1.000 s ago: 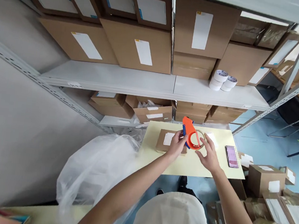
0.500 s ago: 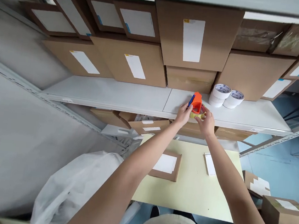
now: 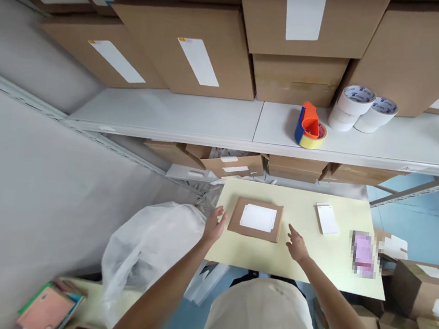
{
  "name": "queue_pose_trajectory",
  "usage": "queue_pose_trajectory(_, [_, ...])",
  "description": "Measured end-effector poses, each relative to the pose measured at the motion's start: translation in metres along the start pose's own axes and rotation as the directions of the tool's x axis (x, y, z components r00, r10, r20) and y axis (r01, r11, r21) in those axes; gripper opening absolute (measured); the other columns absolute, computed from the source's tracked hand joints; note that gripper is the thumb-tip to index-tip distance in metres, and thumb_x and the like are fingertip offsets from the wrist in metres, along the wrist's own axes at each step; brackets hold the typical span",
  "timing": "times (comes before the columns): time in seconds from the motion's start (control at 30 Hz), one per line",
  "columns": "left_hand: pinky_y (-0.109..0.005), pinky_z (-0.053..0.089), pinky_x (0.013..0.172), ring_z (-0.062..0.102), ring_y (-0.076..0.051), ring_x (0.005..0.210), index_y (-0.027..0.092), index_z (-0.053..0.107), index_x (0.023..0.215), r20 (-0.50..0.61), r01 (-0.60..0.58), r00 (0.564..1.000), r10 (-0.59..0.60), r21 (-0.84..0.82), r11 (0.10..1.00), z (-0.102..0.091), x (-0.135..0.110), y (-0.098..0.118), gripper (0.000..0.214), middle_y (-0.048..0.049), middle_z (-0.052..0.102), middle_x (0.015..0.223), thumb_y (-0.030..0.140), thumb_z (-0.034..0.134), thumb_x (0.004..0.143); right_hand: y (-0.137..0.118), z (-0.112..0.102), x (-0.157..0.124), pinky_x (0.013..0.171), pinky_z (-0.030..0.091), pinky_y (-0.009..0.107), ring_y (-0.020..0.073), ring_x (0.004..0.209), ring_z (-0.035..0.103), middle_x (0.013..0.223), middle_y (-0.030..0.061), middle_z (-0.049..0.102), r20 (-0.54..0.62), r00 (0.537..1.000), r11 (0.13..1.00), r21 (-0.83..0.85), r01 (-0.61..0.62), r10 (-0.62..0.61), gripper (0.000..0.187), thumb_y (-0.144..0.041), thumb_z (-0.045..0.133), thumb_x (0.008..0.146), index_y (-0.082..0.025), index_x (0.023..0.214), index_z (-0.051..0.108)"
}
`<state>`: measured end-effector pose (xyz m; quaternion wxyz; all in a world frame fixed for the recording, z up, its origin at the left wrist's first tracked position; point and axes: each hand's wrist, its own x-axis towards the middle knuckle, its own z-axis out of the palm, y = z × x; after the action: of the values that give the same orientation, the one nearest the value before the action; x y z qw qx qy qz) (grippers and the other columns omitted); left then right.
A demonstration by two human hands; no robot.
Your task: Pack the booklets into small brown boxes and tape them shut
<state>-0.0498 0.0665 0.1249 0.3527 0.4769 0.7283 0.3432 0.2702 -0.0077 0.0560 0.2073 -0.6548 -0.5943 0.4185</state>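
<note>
A small cardboard box [image 3: 235, 219] with white paper labels [image 3: 257, 217] on its top lies on the pale yellow table [image 3: 249, 251]. Just off the box's left side is my left hand [image 3: 214, 224], fingers apart and holding nothing. To the right of the box hovers my right hand [image 3: 296, 245], also open, its fingers stretched toward the box. Neither hand touches it. On the shelf above stands an orange and blue tape dispenser [image 3: 309, 122] with a yellow-edged tape roll.
White tape rolls [image 3: 342, 114] stand on the grey shelf [image 3: 177, 115] below large cartons [image 3: 200, 52]. A white pad of slips [image 3: 327, 219] and a blurred purple item [image 3: 364, 254] lie on the table. A translucent plastic bag [image 3: 148, 241] bulges at left; boxes [image 3: 421, 290] are stacked at right.
Both hands have let go of the tape dispenser, which now rests on the shelf. They have come down to either side of the box on the table, and the view has tilted downward.
</note>
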Motion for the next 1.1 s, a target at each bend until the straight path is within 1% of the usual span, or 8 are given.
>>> queue_pose_trajectory(0.1, [-0.045, 0.048, 0.094, 0.062, -0.031, 0.108, 0.016, 0.065, 0.099, 0.237, 0.094, 0.969, -0.067, -0.105, 0.990, 0.002, -0.019, -0.044, 0.060, -0.0148, 0.070, 0.106, 0.069, 0.054, 0.072, 0.003, 0.041, -0.007, 0.091, 0.055, 0.043, 0.0270, 0.108, 0.067, 0.119, 0.0147, 0.067, 0.019, 0.996, 0.995, 0.039, -0.089, 0.088, 0.078, -0.001, 0.054, 0.068, -0.019, 0.143, 0.043])
queue_pose_trajectory(0.2, [-0.040, 0.048, 0.093, 0.062, -0.028, 0.107, 0.017, 0.064, 0.104, 0.402, 0.075, 0.915, 0.023, -0.228, 0.971, 0.010, -0.032, -0.055, 0.062, -0.0120, 0.070, 0.108, 0.070, 0.053, 0.073, -0.010, 0.048, -0.009, 0.086, 0.057, 0.041, 0.0247, 0.101, 0.069, 0.116, 0.0120, 0.069, -0.020, 0.996, 0.982, 0.170, -0.079, 0.084, 0.077, -0.006, 0.055, 0.067, -0.022, 0.142, 0.045])
queue_pose_trajectory(0.33, [-0.034, 0.052, 0.078, 0.064, -0.024, 0.092, 0.016, 0.065, 0.104, 0.343, -0.056, 0.929, 0.143, -0.252, 0.966, 0.006, -0.035, -0.051, 0.060, -0.0104, 0.067, 0.101, 0.066, 0.060, 0.071, -0.023, 0.026, -0.026, 0.074, 0.058, 0.036, 0.0217, 0.092, 0.067, 0.121, 0.0101, 0.065, -0.069, 0.997, 0.943, 0.333, -0.007, 0.032, 0.068, -0.024, 0.061, 0.070, -0.024, 0.137, 0.051])
queue_pose_trajectory(0.47, [-0.028, 0.051, 0.069, 0.062, -0.018, 0.077, 0.017, 0.069, 0.097, 0.283, -0.205, 0.917, 0.279, -0.265, 0.942, 0.004, -0.035, -0.038, 0.045, -0.0066, 0.064, 0.089, 0.057, 0.058, 0.078, -0.034, 0.007, -0.052, 0.076, 0.056, 0.037, 0.0227, 0.088, 0.065, 0.104, 0.0096, 0.068, -0.269, 0.954, 0.940, 0.339, -0.037, 0.135, 0.054, -0.056, 0.057, 0.079, -0.020, 0.118, 0.065])
queue_pose_trajectory(0.63, [-0.030, 0.052, 0.074, 0.065, -0.018, 0.074, 0.016, 0.071, 0.091, 0.279, -0.279, 0.918, 0.283, -0.055, 0.959, 0.031, -0.036, -0.022, 0.034, -0.0066, 0.067, 0.082, 0.045, 0.055, 0.084, -0.048, 0.009, -0.060, 0.069, 0.050, 0.035, 0.0264, 0.080, 0.064, 0.081, 0.0114, 0.070, -0.450, 0.830, 0.938, 0.259, -0.233, 0.330, 0.074, -0.078, 0.030, 0.081, -0.016, 0.086, 0.070])
queue_pose_trajectory(0.73, [-0.034, 0.052, 0.081, 0.066, -0.021, 0.077, 0.016, 0.072, 0.085, 0.312, -0.279, 0.914, 0.258, 0.023, 0.960, 0.048, -0.034, -0.021, 0.027, -0.0071, 0.067, 0.078, 0.039, 0.058, 0.083, -0.049, 0.011, -0.054, 0.069, 0.049, 0.035, 0.0269, 0.078, 0.064, 0.078, 0.0115, 0.070, -0.466, 0.812, 0.937, 0.187, -0.297, 0.350, 0.076, -0.079, 0.029, 0.081, -0.015, 0.089, 0.070])
queue_pose_trajectory(0.9, [-0.041, 0.048, 0.097, 0.063, -0.028, 0.109, 0.011, 0.060, 0.125, 0.317, -0.342, 0.899, 0.302, 0.079, 0.936, 0.054, -0.037, -0.021, 0.048, -0.0195, 0.062, 0.122, 0.039, 0.055, 0.086, -0.041, 0.015, -0.055, 0.095, 0.045, 0.050, 0.0364, 0.121, 0.052, 0.131, 0.0230, 0.056, -0.541, 0.818, 0.972, -0.005, -0.233, 0.193, 0.087, -0.073, 0.045, 0.080, -0.011, 0.141, 0.043])
queue_pose_trajectory(1.1, [-0.054, 0.031, 0.112, 0.017, -0.036, 0.148, 0.010, 0.026, 0.151, 0.557, -0.676, 0.696, 0.453, 0.295, 0.676, 0.045, -0.058, -0.011, 0.075, -0.0208, 0.013, 0.161, 0.044, 0.050, 0.089, -0.034, 0.026, -0.062, 0.110, 0.032, 0.059, 0.0372, 0.149, 0.007, 0.162, 0.0189, 0.010, -0.366, 0.913, 0.937, -0.346, 0.046, -0.180, 0.084, -0.062, 0.041, 0.090, -0.018, 0.155, 0.011])
